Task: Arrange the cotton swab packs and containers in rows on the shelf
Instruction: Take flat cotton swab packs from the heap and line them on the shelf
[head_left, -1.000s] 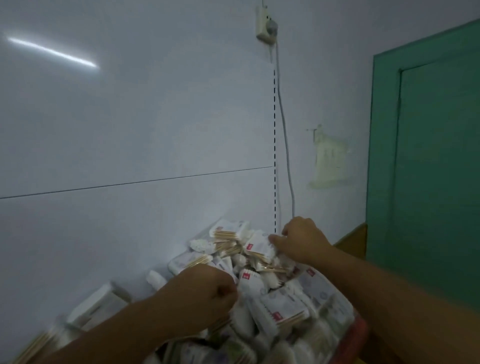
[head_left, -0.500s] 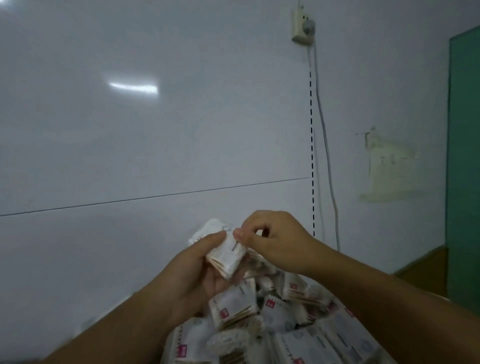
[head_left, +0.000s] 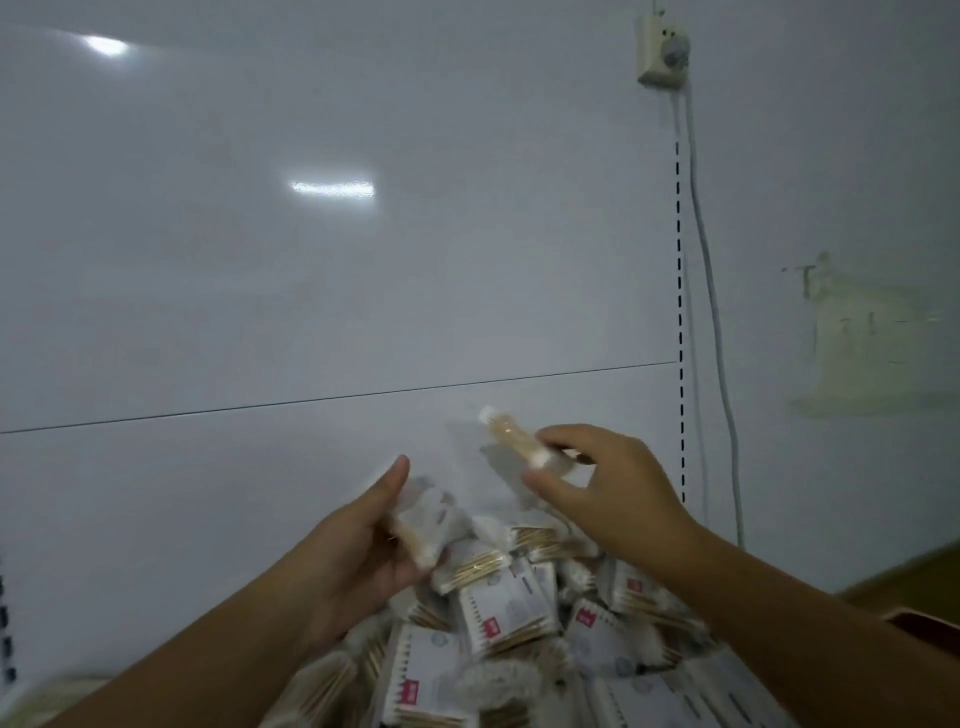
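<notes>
White swab-pack heap (head_left: 509, 608); left hand (head_left: 353, 551) fingers grip one pack (head_left: 415, 530); right hand (head_left: 618, 483) fingers pinch a second pack (head_left: 511, 436).

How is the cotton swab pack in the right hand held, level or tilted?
Tilted: the cotton swab pack in the right hand slants up toward the left, clear above the pile.

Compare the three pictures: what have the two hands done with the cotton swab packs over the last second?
Both hands left the pile, met on packs held together, then parted. The right hand now pinches the upper pack, lifted toward the white panel. The left hand grips the lower pack. The pile stays heaped below.
</notes>
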